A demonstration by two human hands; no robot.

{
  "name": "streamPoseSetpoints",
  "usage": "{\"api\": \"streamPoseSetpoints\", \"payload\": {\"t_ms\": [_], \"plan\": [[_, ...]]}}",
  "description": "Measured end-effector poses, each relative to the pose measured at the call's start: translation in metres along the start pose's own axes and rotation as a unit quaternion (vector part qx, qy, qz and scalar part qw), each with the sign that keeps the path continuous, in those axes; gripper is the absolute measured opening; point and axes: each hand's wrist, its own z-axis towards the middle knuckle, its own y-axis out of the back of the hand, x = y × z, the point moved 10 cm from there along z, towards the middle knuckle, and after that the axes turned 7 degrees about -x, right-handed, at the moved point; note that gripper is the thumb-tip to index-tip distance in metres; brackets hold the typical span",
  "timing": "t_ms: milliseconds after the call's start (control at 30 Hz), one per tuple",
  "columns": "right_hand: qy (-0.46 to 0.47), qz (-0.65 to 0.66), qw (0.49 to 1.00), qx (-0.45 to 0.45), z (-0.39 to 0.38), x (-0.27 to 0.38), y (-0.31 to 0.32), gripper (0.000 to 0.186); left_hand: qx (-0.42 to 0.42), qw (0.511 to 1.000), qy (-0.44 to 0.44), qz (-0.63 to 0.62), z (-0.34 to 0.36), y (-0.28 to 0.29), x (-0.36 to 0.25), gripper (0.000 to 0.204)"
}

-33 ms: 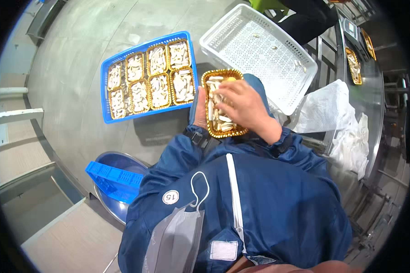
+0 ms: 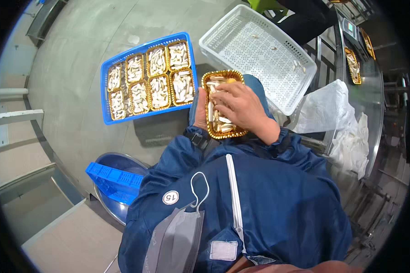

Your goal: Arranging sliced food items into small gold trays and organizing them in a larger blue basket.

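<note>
Desk: Main item, and its place?
Operator: One gold tray (image 2: 226,135), fluted rim, bearing loose white pieces (image 2: 225,126); I see it above the lap, just off the right edge of the blue crate (image 2: 150,113)
Desk: Hands?
Operator: Left hand (image 2: 200,109), holding the tray's left side, fingers hidden from me. Right hand (image 2: 242,105), fingers bent and close together over the white pieces; whether it pinches one, I cannot tell
Desk: Handling?
Operator: My estimate: light, thin-walled, apt to flex, slick outside; pieces possibly brittle and easily spilled. Preferred hold: both long sides, just under the rim, kept level
</note>
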Motion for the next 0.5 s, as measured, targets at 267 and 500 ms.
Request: {"api": "streamPoseSetpoints", "payload": {"t_ms": [267, 500], "plan": [[-0.061, -0.012, 0.997, -0.038, 0.003, -0.026, 0.017, 0.018, 0.026, 0.999, 0.022, 0.005, -0.001, -0.007, 0.005, 0.073], [-0.171, 0.014, 0.984, -0.049, 0.001, -0.058, 0.019, 0.017, 0.048, 0.998, 0.023, 0.041, -0.001, -0.011, 0.005, 0.077]]}}
